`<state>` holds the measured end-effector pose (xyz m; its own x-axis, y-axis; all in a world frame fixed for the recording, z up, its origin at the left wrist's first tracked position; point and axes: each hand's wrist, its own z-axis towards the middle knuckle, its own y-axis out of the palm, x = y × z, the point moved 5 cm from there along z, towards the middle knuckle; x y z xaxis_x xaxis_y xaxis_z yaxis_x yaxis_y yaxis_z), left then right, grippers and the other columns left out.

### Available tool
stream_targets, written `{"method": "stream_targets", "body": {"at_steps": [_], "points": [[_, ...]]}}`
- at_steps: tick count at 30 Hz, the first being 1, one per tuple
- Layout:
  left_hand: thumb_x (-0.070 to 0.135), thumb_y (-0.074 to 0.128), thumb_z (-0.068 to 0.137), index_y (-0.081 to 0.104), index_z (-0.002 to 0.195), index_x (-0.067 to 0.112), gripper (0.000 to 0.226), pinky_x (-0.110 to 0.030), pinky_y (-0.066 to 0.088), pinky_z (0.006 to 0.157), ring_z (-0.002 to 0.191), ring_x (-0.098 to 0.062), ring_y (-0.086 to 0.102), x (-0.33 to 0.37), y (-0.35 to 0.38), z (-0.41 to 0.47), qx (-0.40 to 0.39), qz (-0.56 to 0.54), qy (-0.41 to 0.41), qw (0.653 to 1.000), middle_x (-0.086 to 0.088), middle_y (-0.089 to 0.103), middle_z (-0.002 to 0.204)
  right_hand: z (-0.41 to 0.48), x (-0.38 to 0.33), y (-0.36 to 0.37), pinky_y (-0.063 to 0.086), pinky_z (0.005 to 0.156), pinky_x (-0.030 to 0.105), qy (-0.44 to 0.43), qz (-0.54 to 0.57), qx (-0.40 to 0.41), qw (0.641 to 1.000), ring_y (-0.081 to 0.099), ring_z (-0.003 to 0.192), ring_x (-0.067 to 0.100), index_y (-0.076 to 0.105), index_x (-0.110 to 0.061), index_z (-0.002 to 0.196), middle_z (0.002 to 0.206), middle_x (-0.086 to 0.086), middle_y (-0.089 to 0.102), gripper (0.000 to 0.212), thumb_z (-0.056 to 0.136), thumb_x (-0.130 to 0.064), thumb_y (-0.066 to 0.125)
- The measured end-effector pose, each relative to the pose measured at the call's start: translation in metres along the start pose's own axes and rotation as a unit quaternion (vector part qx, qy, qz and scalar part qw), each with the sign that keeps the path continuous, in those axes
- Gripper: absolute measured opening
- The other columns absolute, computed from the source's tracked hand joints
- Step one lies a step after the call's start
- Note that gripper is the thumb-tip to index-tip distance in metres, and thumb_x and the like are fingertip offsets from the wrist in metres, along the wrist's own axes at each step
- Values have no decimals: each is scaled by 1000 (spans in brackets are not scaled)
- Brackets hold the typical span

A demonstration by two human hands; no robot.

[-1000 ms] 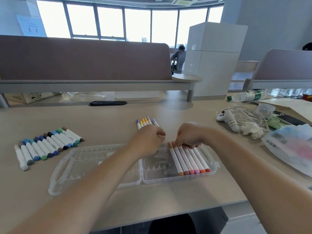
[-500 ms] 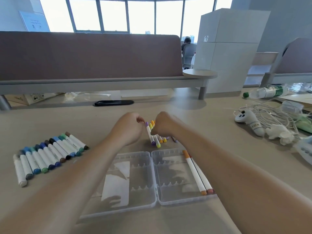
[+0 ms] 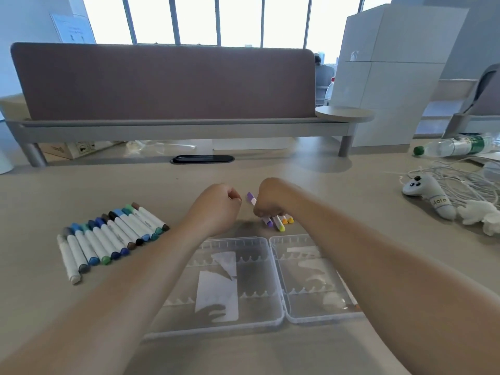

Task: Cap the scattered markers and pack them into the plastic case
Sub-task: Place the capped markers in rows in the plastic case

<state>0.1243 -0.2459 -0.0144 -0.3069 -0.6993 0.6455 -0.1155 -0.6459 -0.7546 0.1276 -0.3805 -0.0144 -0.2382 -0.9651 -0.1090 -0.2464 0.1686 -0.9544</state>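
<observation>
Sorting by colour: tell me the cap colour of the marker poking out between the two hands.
Purple, on the marker by the right hand; head view.

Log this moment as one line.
right hand: grips purple-yellow marker bunch | left hand: curled, empty | plastic case: open | blue-green markers: in row, uncased

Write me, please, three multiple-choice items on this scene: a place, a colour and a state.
1. Where does the row of blue and green markers lie? A on the desk, left of the plastic case; B inside it; C on the floor.
2. What colour is the marker end poking out beyond the right hand? A red; B purple; C black.
3. How is the case? A shut; B on edge; C open, flat.
Answers: A, the row rests on bare desk beside it; B, a purple end shows there; C, both halves lie spread.
</observation>
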Motion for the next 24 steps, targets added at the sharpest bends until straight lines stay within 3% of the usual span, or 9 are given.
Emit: {"method": "stream_targets", "body": {"at_steps": [5,11,15,20,24], "points": [[23,54,95,67,105,15,18,-31,49,83,94,-18,60,17,1,-22,1,4,19,1000,0,66,104,-48,26,-18,32,47,21,-3,88,-19,996,38,47,20,58,-8,65,54,5,44,19,83,-13,59],[28,60,91,72,100,11,23,-38,51,79,88,-26,64,65,31,-62,-69,27,99,992,-7,70,94,-118,75,-11,28,42,15,19,132,-21,991,34,37,16,54,-9,52,45,3,44,31,83,-13,61],[25,62,89,72,106,25,20,-24,39,59,72,-18,54,79,54,-83,-108,12,121,987,7,57,76,-146,95,8,22,40,15,36,134,-33,990,28,31,15,51,-9,51,38,2,36,31,81,-12,58],[18,58,95,71,108,14,19,-5,34,56,67,-3,50,91,75,-102,-146,32,186,971,17,56,76,-159,103,26,20,41,19,43,117,-65,990,24,27,12,44,-11,51,32,-2,33,37,87,-12,53],[20,58,96,70,107,22,17,-16,38,73,94,-18,60,88,86,-105,-143,39,191,970,6,67,102,-159,105,33,19,37,15,43,104,-86,990,25,26,11,42,-12,53,33,-3,34,40,91,-14,52]]}}
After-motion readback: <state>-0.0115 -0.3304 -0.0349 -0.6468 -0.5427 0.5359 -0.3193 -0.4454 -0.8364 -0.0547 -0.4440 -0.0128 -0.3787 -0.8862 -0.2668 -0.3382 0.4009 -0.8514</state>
